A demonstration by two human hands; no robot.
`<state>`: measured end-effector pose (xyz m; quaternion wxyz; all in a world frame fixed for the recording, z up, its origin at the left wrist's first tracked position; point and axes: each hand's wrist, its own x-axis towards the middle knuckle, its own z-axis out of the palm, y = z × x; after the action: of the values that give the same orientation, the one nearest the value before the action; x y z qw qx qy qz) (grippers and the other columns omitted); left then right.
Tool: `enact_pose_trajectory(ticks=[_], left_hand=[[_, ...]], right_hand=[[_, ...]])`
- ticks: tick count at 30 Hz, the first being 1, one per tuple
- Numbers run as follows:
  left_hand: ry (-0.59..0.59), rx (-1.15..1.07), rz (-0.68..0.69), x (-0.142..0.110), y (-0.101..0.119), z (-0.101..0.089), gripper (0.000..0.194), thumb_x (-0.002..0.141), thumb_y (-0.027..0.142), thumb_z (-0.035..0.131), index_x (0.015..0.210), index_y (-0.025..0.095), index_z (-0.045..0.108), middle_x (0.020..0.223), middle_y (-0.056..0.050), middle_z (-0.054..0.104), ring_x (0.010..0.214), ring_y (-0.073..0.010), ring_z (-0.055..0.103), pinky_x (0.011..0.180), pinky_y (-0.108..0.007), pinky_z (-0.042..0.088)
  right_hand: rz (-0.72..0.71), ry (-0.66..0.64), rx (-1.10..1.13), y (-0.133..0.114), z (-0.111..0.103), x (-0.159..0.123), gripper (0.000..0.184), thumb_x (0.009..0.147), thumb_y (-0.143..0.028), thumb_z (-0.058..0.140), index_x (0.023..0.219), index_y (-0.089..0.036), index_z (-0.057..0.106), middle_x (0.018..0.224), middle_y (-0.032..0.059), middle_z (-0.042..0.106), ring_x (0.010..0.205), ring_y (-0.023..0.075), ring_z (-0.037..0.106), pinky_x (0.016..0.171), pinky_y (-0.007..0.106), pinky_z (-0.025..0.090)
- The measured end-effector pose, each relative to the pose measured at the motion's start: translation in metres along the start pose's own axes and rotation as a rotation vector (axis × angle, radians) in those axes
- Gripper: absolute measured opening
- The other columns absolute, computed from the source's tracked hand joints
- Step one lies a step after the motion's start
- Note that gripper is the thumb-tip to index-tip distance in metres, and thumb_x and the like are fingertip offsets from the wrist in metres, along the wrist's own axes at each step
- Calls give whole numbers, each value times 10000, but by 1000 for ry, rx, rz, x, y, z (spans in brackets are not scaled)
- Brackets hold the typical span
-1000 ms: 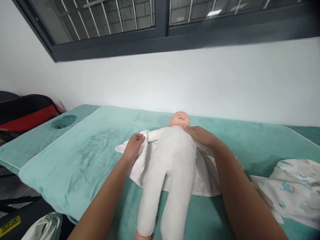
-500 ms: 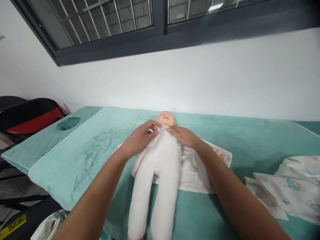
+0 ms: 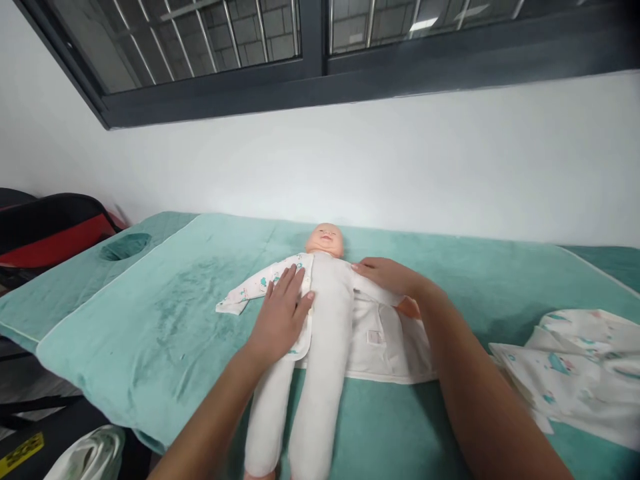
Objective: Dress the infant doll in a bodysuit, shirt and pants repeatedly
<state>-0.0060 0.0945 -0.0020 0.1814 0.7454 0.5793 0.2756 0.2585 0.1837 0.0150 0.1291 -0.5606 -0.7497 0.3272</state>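
The left hand [image 3: 283,317] and the right hand [image 3: 387,275] are bare, with slim, tapering fingers; nail detail is too small to tell. The wrists are narrow and bare too. The left forearm [image 3: 215,413] and the right forearm [image 3: 475,373] are smooth, uncovered and unmarked, broadening gently away from the wrists.

The doll [image 3: 327,300] is showing a white cloth body and a pinkish head, while its shirt [image 3: 260,280] is displaying small teal and reddish prints on white. The bed cover [image 3: 165,300] is spreading pale teal, and the folded clothes [image 3: 580,373] are repeating teal figures on white. The window frame [image 3: 240,97] is looking dark grey against the white wall [image 3: 400,167].
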Motion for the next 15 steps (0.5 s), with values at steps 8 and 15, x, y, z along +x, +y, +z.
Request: enact_pose_trajectory(ticks=[8, 15], left_hand=[[-56, 36, 249, 33, 56, 7, 469, 965, 390, 428, 1388, 190, 449, 1502, -82, 440, 1427, -207, 328, 1172, -390, 277], [-173, 374, 568, 90, 89, 36, 239, 869, 233, 558, 1104, 194, 533, 1064, -75, 649, 965, -245, 607, 797, -371, 464]], right_hand=[[120, -57, 437, 54, -31, -52, 675, 828, -754, 414, 1006, -158, 674, 801, 82, 687, 695, 186, 604, 604, 282, 446], [-114, 200, 653, 40, -16, -39, 372, 804, -493, 555, 1013, -194, 624, 879, 87, 714, 755, 224, 670, 713, 356, 545]])
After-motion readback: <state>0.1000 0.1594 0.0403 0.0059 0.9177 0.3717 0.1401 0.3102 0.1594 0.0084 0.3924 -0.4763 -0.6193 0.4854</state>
